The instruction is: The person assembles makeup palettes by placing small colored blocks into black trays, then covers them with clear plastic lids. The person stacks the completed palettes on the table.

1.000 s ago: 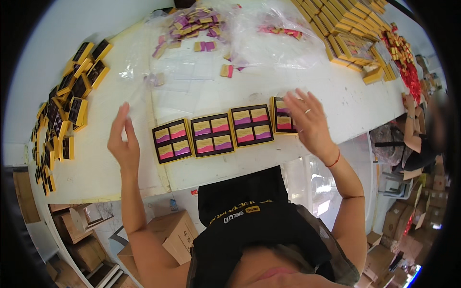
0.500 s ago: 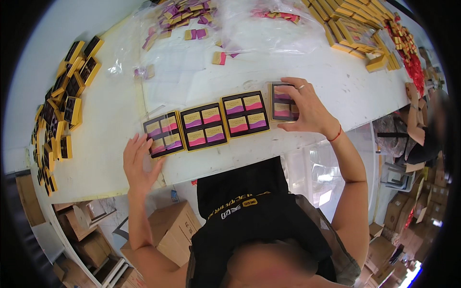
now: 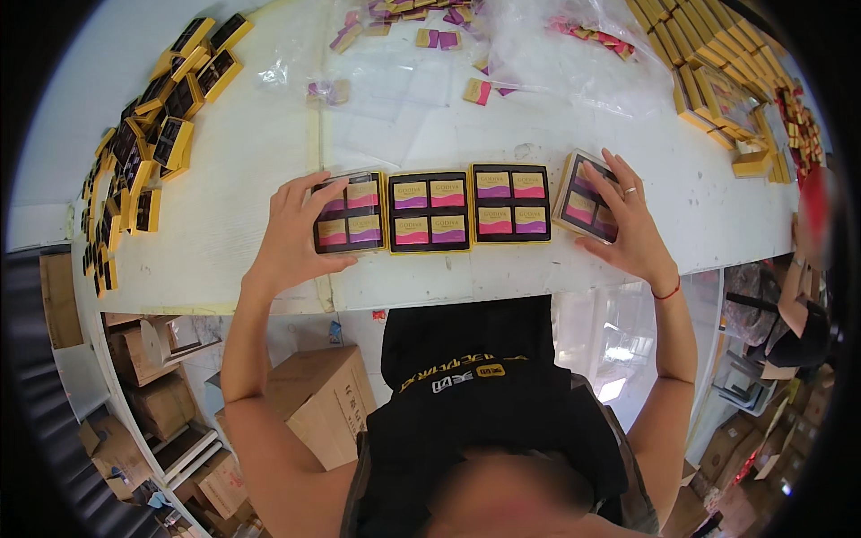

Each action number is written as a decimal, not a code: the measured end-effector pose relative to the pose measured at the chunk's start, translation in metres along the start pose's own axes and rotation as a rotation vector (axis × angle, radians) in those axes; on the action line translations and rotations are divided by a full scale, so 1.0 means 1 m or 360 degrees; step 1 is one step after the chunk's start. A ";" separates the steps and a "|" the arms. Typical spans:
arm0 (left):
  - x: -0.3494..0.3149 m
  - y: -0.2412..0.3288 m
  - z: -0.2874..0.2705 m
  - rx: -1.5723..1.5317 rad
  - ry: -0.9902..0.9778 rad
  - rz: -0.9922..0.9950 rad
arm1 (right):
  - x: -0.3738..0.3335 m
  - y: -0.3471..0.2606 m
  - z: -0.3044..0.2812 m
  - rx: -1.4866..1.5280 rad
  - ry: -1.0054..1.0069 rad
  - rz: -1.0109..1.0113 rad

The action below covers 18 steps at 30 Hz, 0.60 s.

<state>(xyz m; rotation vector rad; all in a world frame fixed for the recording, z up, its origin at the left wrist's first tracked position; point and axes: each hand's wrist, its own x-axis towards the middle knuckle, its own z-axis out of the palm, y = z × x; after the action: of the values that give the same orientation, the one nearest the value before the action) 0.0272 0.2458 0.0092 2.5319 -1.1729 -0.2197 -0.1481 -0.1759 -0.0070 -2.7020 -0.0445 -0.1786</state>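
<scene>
Several shallow gold-edged chocolate boxes stand in a row on the white table, each with a black tray of wrapped chocolates in gold with pink or purple. My left hand [image 3: 298,231] grips the leftmost box [image 3: 380,215], its fingers over the left part and its thumb by the near edge. My right hand [image 3: 635,229] grips the tilted rightmost box [image 3: 574,202] between thumb and fingers; a glossy clear cover shows on it. Between my hands sit two boxes, a left one [image 3: 429,247] and a right one [image 3: 511,238], untouched with their chocolates in view.
Piled gold-edged boxes with dark trays [image 3: 170,134] line the table's left side. Loose wrapped chocolates [image 3: 439,39] and clear plastic bags [image 3: 538,63] lie at the back. Stacked gold boxes [image 3: 717,54] fill the back right. A cardboard carton [image 3: 323,394] is below the table; another person [image 3: 794,305] is at right.
My left hand has moved from beside the leftmost box onto it. The rightmost box has turned askew in my right hand. The whole view has shifted and rotated.
</scene>
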 end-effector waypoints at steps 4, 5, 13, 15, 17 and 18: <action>0.004 0.006 0.007 -0.0097 0.0025 -0.0027 | -0.004 0.009 0.001 0.0088 0.0045 -0.0072; 0.008 0.008 0.011 -0.0158 0.0038 -0.0023 | -0.005 0.012 -0.001 0.0116 0.0027 -0.0065; 0.021 0.002 -0.006 -0.0094 -0.0354 -0.0085 | 0.001 0.018 -0.018 0.0087 -0.0303 -0.0057; 0.017 0.001 -0.008 -0.0078 -0.0304 -0.0076 | 0.004 0.017 -0.016 0.0123 -0.0325 -0.0059; 0.006 0.010 0.005 -0.0002 -0.0115 -0.0031 | -0.001 0.023 -0.012 0.0222 -0.0311 -0.0048; 0.003 0.014 0.008 0.0061 -0.0087 -0.0051 | -0.003 0.024 -0.010 0.0123 -0.0258 -0.0044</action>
<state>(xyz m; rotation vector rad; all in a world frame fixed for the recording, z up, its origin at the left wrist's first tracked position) 0.0173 0.2337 0.0071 2.5948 -1.1683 -0.2786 -0.1513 -0.2017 -0.0079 -2.6336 -0.1345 0.0336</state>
